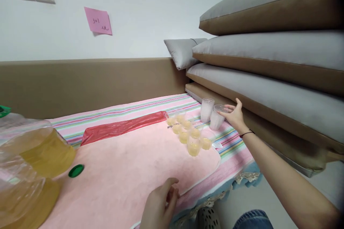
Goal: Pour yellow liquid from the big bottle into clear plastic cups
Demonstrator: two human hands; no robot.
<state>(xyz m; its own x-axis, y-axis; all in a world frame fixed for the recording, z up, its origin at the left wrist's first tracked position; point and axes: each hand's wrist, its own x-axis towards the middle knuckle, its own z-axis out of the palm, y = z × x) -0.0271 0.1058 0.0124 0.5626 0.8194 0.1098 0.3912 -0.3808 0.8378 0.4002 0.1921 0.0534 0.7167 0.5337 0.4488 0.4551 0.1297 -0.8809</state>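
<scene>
Cup stack (216,121), far right: right hand (236,116) has it pinched up top, left hand (161,200) loosely curled, empty; lopsided tug could tip it.

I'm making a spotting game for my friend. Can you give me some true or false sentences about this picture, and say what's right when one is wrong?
1. The right hand touches a whitish cup. True.
2. The left hand holds a cup. False: no cup is in it.
3. The green cap lies on the pink mat. True.
4. The pink note is stuck to a cushion. False: it is on the wall.
5. The jugs are left of the small cups. True.
</scene>
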